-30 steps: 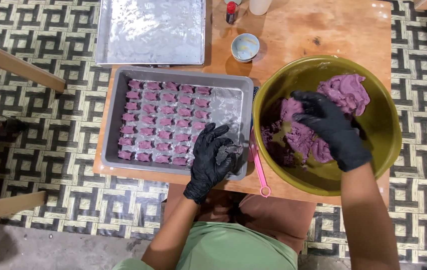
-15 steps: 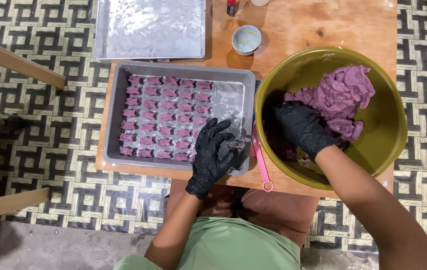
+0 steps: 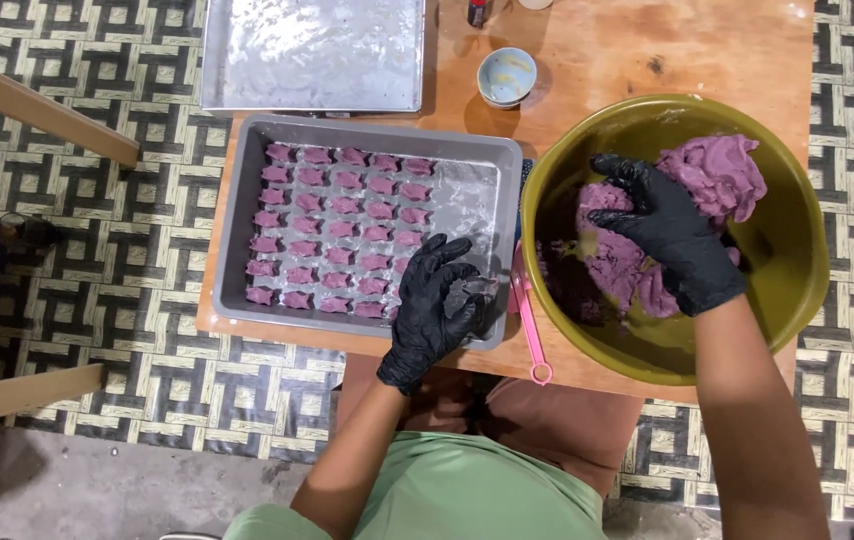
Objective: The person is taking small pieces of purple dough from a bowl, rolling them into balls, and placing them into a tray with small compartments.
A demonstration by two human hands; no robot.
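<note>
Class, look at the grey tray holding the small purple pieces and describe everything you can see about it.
The grey tray is rectangular, with raised sloping walls, and looks like metal. It lies flat on the wooden table, beside the green bowl. Neat rows of small purple dough pieces fill its left and middle; the right part is bare with a whitish film. The left hand, in a black glove, rests on its near right corner.

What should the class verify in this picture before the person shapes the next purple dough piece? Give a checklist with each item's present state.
1. Right hand in black glove, on the purple dough lump: ok.
2. Left hand steadying the grey rectangular metal tray: ok.
3. Free space in tray's right part: ok.
4. Olive-green round bowl fully on the wooden table: not ok, it overhangs the edge.
5. Pink plastic tool within reach: ok.
6. Right grip on dough: cannot tell.
</note>
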